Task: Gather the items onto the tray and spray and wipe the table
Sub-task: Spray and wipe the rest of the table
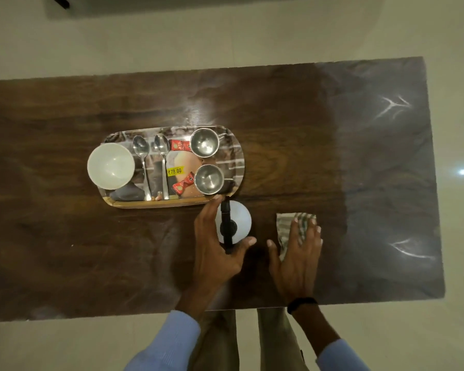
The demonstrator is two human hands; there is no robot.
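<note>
tray (156, 203) loaded, 10 o'clock of hands | left hand (217, 247) fingers spread, curving round spray bottle (239, 219), grip not closed | right hand (296, 259) flat, open, pressing cloth (292, 223) at 3 o'clock of bottle | risk: loose grasp tips bottle against tray edge

table (65, 236) dark wood-grain | bowl (111, 166) white | cloth (289, 223) green-striped | sleeves (169, 341) light blue

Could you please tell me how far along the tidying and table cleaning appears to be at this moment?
Gathering looks done: bowl, spoons, cups and sachets sit on the tray. In hand: left hand cups the spray bottle, right hand lies flat on the cloth. Spraying and wiping remain.
</note>
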